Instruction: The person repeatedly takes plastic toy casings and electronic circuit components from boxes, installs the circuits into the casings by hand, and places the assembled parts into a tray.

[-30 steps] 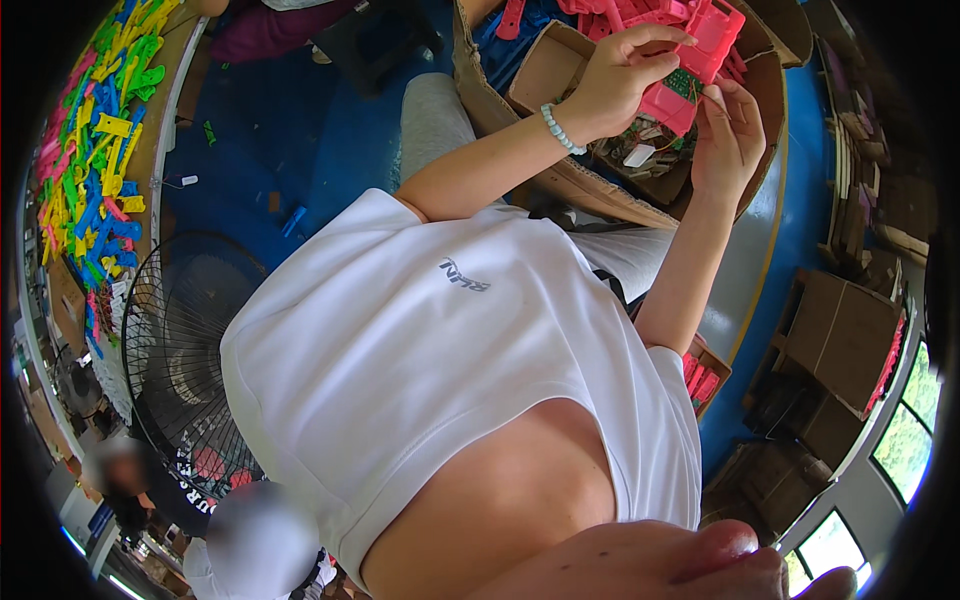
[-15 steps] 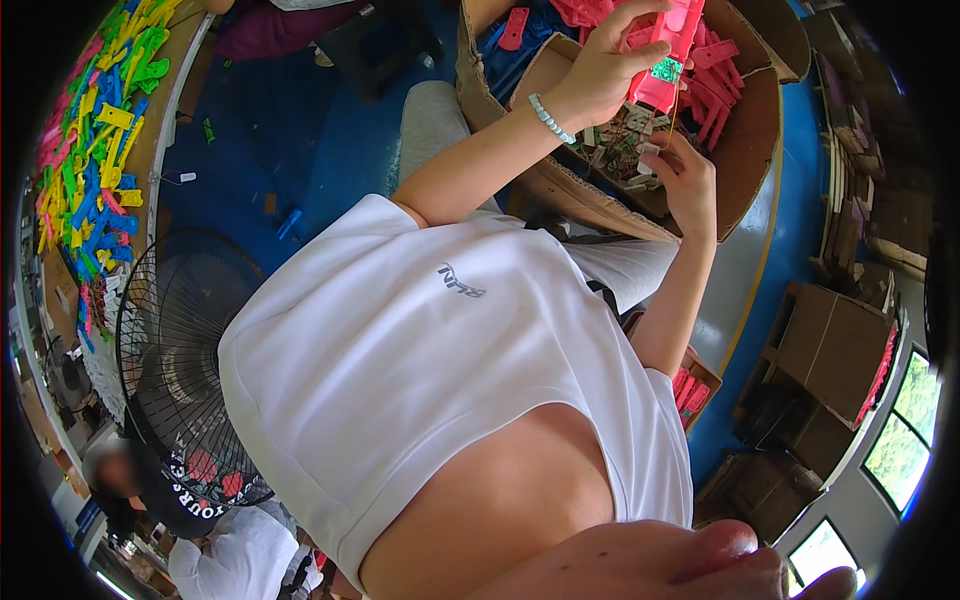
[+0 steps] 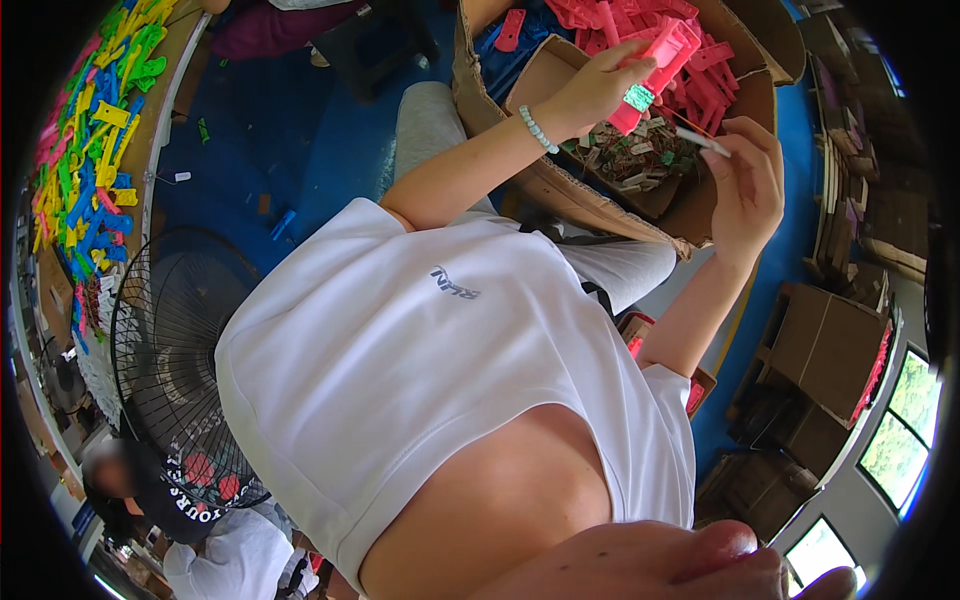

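Note:
My left hand [image 3: 598, 92], a pale bead bracelet at its wrist, is closed around a long pink plastic casing [image 3: 672, 52]. A small green circuit board [image 3: 638, 97] sits in the casing's near part. Off to the right, my right hand [image 3: 748, 185] pinches a thin whitish flat piece [image 3: 703, 142] between thumb and fingers. A thin reddish wire runs between the board's end and that piece. Both hands are above a large cardboard box [image 3: 560, 197]. Below them, a smaller carton [image 3: 545, 78] inside it holds many small boards with wires [image 3: 625, 155].
Pink plastic parts [image 3: 715, 85] and blue plastic [image 3: 520, 50] fill the box's far side. At left stand a black fan [image 3: 185, 360] and a table piled with coloured parts [image 3: 100, 150]. Another person [image 3: 230, 550] is at lower left. Cartons [image 3: 825, 345] are stacked at right.
My right hand has moved right and slightly nearer, drawing the whitish piece away from the casing. My left hand has shifted a little left and nearer, and the casing is more tilted.

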A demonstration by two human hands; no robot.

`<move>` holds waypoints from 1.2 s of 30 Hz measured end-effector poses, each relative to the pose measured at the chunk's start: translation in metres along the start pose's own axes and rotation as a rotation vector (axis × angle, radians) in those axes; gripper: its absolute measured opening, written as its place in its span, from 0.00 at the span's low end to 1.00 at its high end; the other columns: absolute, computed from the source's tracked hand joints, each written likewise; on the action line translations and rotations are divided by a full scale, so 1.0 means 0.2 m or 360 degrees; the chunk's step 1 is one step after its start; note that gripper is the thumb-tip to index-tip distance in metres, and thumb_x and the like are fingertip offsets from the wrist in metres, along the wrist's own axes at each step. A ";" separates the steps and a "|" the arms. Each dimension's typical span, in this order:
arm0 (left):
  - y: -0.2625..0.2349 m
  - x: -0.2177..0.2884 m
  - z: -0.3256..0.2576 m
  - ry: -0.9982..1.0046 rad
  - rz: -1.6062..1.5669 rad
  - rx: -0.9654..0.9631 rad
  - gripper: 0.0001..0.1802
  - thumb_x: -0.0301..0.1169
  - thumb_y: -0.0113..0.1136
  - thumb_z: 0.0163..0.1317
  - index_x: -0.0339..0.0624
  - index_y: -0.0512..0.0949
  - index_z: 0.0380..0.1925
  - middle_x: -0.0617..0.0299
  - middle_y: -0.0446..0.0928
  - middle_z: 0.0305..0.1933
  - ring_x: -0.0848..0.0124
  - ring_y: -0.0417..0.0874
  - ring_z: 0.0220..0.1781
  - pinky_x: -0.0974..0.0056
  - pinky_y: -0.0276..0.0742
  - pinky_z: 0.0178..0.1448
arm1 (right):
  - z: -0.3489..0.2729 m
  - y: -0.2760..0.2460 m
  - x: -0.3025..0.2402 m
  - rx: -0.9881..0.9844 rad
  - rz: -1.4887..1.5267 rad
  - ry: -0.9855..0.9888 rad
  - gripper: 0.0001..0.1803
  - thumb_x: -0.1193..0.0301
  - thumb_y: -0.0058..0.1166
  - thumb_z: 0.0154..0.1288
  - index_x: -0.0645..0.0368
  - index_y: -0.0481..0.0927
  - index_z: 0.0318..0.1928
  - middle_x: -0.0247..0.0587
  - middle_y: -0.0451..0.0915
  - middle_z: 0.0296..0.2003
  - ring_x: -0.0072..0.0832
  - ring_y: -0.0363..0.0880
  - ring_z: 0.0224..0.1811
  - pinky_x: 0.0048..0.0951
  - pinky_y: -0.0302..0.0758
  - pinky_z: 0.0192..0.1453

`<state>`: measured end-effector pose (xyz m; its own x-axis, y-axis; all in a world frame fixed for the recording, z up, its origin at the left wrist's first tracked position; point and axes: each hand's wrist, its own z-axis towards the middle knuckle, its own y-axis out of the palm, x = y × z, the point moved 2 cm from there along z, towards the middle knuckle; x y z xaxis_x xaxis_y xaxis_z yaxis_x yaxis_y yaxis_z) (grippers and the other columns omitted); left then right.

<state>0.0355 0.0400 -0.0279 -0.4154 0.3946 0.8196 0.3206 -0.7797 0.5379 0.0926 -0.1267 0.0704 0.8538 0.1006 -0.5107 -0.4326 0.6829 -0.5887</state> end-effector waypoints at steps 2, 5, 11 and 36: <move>0.01 -0.04 -0.02 -0.0096 -0.0051 -0.0109 0.23 0.37 0.52 0.72 0.38 0.67 0.62 0.56 0.81 0.45 0.72 0.83 0.42 0.68 0.81 0.41 | 0.03 0.02 0.04 0.0513 0.0322 0.0070 0.09 0.87 0.61 0.56 0.70 0.80 0.39 0.42 0.79 0.39 0.24 0.80 0.40 0.22 0.80 0.42; 0.09 -0.01 -0.12 -0.0105 -0.0070 -0.0330 0.22 0.40 0.48 0.74 0.40 0.67 0.62 0.58 0.80 0.42 0.73 0.82 0.39 0.68 0.81 0.39 | 0.07 0.05 0.12 0.0723 0.0086 0.0032 0.10 0.86 0.61 0.57 0.68 0.81 0.41 0.40 0.81 0.38 0.24 0.82 0.38 0.23 0.82 0.42; 0.16 0.07 -0.23 -0.0272 -0.0206 -0.0334 0.20 0.39 0.44 0.75 0.38 0.68 0.59 0.60 0.78 0.41 0.75 0.80 0.32 0.68 0.80 0.35 | 0.09 0.10 0.14 0.0714 -0.0314 -0.0314 0.07 0.86 0.63 0.54 0.65 0.85 0.34 0.45 0.84 0.33 0.28 0.84 0.32 0.23 0.82 0.34; 0.16 0.15 -0.28 -0.0542 -0.0176 -0.0176 0.20 0.38 0.45 0.75 0.39 0.68 0.60 0.57 0.78 0.40 0.72 0.81 0.29 0.68 0.80 0.31 | 0.08 0.02 0.22 0.0092 -0.0193 -0.0039 0.11 0.85 0.57 0.60 0.68 0.82 0.44 0.42 0.83 0.39 0.32 0.82 0.40 0.27 0.78 0.44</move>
<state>-0.0145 -0.0002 0.0015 -0.1296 0.6038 0.7865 0.1880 -0.7638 0.6174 0.1326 -0.1079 0.0559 0.9061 0.0321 -0.4219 -0.3089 0.7315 -0.6078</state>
